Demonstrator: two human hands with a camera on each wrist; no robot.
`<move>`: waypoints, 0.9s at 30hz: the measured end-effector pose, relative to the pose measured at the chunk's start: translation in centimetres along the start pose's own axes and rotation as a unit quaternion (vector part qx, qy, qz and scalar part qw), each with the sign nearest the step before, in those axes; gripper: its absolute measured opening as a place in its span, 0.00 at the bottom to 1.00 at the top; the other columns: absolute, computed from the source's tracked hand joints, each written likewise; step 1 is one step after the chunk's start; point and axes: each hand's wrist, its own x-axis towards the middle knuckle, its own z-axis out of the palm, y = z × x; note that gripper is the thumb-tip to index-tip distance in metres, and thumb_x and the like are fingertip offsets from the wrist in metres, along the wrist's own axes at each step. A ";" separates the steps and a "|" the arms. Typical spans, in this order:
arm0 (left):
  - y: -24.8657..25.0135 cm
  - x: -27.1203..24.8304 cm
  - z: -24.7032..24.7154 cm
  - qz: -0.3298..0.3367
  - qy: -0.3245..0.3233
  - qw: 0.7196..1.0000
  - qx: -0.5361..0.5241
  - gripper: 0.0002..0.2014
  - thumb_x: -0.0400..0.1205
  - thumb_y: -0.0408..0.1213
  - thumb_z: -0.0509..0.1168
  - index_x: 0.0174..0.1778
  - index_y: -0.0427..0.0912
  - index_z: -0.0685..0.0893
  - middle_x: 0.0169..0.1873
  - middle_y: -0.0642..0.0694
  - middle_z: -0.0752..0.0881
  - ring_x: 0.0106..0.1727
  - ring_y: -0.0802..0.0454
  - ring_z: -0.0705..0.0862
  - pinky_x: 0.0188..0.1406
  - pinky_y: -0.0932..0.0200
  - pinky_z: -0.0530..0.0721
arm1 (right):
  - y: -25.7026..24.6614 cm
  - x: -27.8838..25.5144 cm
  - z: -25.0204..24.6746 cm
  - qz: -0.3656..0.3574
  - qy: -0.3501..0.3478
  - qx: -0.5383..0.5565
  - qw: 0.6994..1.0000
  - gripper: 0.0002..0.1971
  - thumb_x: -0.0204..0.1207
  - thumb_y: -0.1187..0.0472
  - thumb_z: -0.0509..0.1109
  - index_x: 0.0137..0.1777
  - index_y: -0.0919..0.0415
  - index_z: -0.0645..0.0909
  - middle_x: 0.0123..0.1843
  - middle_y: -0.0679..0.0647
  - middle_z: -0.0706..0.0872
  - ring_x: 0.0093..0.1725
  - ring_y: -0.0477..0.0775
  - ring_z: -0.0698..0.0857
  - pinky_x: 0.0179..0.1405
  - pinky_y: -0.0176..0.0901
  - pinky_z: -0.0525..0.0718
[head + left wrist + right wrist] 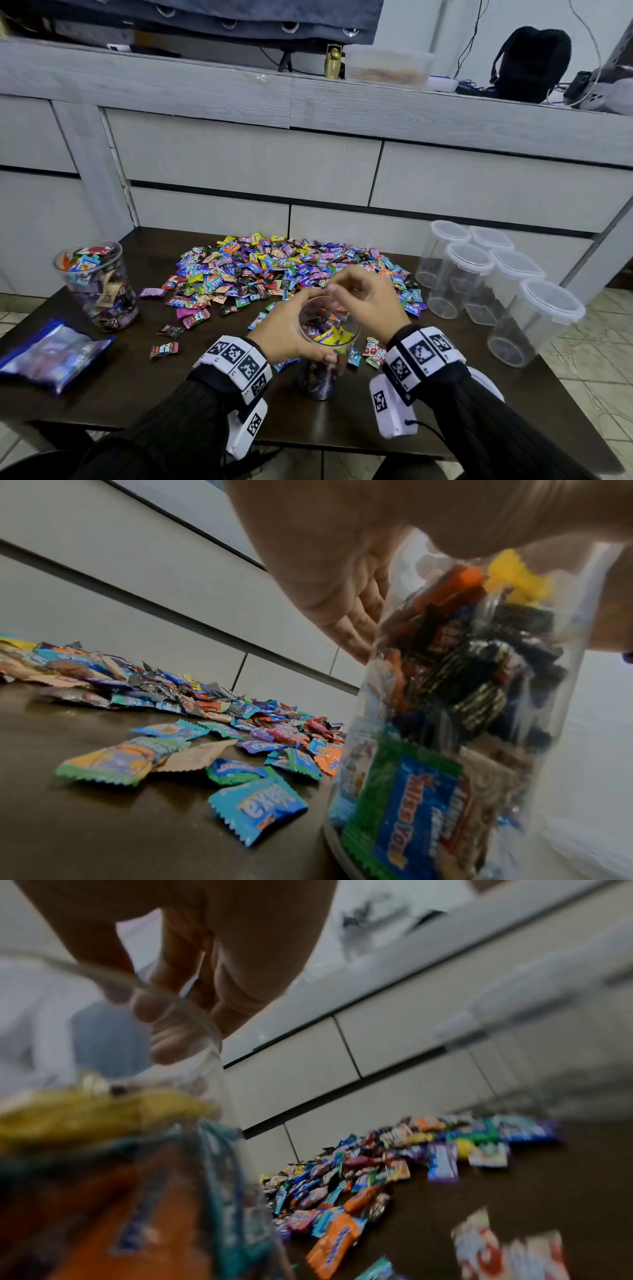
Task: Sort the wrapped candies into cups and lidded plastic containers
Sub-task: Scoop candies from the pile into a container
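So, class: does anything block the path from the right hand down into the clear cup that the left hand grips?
Nothing visible does. The right hand hovers just above the open mouth of the clear cup, which has no lid. The left hand grips the cup's rim and side, leaving the opening free.

Worktop: you face a dark brown wooden worktop, low and glossy.
Furniture behind: a pale grey wood-grain cabinet with flat drawer fronts parted by dark gaps stands right behind your worktop.
Ledge: the cabinet's top ledge carries a black bag, cables and a translucent box.
Wall: you see a plain white wall above the ledge at right.
Floor: light beige tiles with dark joints.
Light: even and indoor.
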 end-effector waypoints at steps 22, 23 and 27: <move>-0.3 -1.2 -1.2 -0.013 0.010 1.000 -0.014 0.48 0.49 0.45 0.85 0.68 0.48 0.76 0.59 0.51 0.86 0.63 0.56 0.85 0.67 0.51 0.81 | 9.3 -1.3 2.2 0.318 -0.214 -0.351 0.854 0.28 0.72 0.51 0.75 0.66 0.65 0.73 0.64 0.62 0.80 0.66 0.62 0.78 0.59 0.47 0.77; -0.4 -1.1 -1.2 -0.011 0.008 1.000 -0.015 0.48 0.50 0.44 0.85 0.68 0.48 0.76 0.59 0.50 0.86 0.63 0.55 0.85 0.68 0.49 0.81 | 9.7 -0.9 2.8 0.302 -0.214 -0.364 0.855 0.30 0.73 0.48 0.74 0.70 0.64 0.72 0.67 0.62 0.77 0.69 0.63 0.75 0.63 0.49 0.74; -0.2 -1.0 -1.7 -0.003 -0.009 1.000 -0.007 0.47 0.51 0.44 0.84 0.68 0.47 0.76 0.61 0.48 0.86 0.64 0.54 0.85 0.70 0.47 0.80 | 11.0 -0.5 4.0 0.290 -0.214 -0.388 0.848 0.50 0.73 0.42 0.71 0.84 0.61 0.44 0.84 0.60 0.48 0.83 0.65 0.49 0.80 0.59 0.56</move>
